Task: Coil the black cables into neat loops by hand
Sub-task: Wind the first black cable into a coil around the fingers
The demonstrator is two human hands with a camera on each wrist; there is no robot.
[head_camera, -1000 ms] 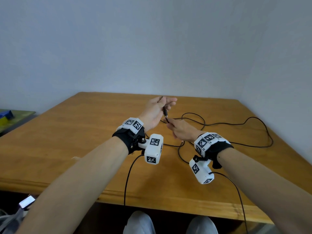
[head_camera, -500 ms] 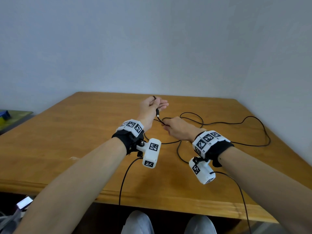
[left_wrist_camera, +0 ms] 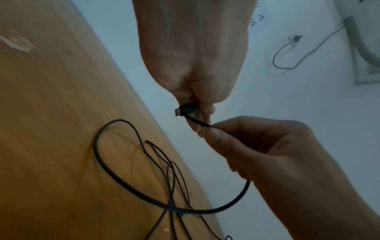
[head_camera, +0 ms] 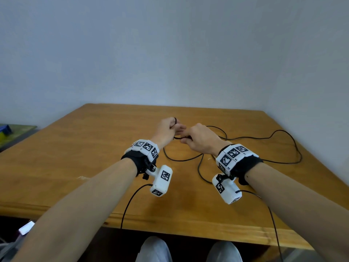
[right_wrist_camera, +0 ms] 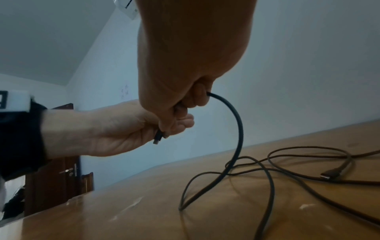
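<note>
A thin black cable (head_camera: 279, 136) sprawls in loose curves over the right half of the wooden table (head_camera: 75, 163). My left hand (head_camera: 170, 129) is raised above the table and pinches the cable's plug end (left_wrist_camera: 183, 111), with a small bend of cable poking above its fingers. My right hand (head_camera: 196, 138) meets it from the right and grips the cable (right_wrist_camera: 236, 123) just behind the plug; from there the cable drops to the table. The other plug (right_wrist_camera: 331, 173) lies on the table among the loops.
White wrist cameras hang under both wrists, their thin leads (head_camera: 130, 203) trailing over the table's front edge. Walls close in behind and to the right of the table. A green surface with a blue object (head_camera: 5, 129) sits at far left.
Both hands have come together: the right hand moved up to the left hand. The left hand's fingers have curled in around the plug end, and a small bend of cable now shows above them.
</note>
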